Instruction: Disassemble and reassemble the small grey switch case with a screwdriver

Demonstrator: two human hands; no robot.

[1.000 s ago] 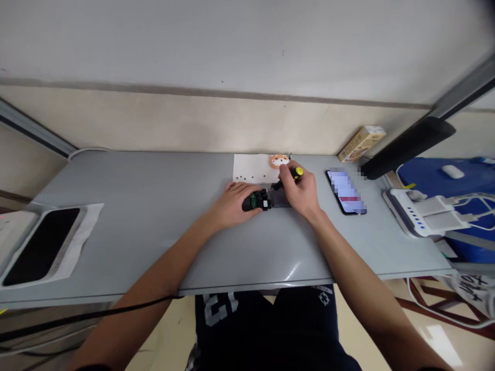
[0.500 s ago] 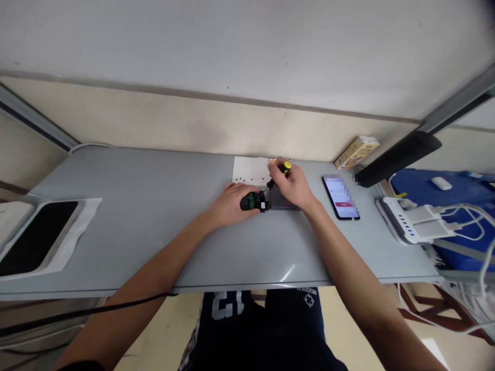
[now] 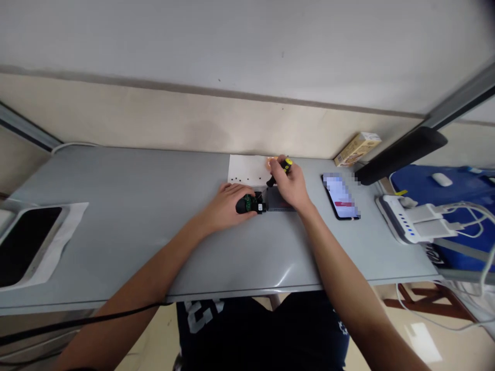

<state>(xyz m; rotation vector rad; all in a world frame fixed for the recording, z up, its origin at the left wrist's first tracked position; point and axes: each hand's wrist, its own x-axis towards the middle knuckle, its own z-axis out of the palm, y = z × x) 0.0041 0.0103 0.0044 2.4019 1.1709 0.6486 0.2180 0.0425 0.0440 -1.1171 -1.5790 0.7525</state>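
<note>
My left hand (image 3: pixel 229 206) is closed around a small black device with an exposed green circuit board (image 3: pixel 249 202), holding it down on the grey table. Gripped in my right hand (image 3: pixel 293 184) is a screwdriver (image 3: pixel 286 165) with a black and yellow handle, its shaft slanting down toward the device. Whether the tip touches a screw is too small to tell. A dark grey flat box (image 3: pixel 279 200) lies right of the device, partly under my right hand. Behind, a white sheet of paper (image 3: pixel 243 167) carries several tiny dark screws (image 3: pixel 240 180).
A phone (image 3: pixel 341 197) with a lit screen lies to the right, near a small carton (image 3: pixel 358 149) and a long black object (image 3: pixel 402 154). A white power strip (image 3: pixel 406 221) with plugged chargers sits farther right. At the left edge rests a dark-screened tablet-like device (image 3: pixel 29 245) on paper.
My head view has shifted slightly. Both hands stay at the device, and the screwdriver remains in my right hand, with its shaft still angled toward the board.
</note>
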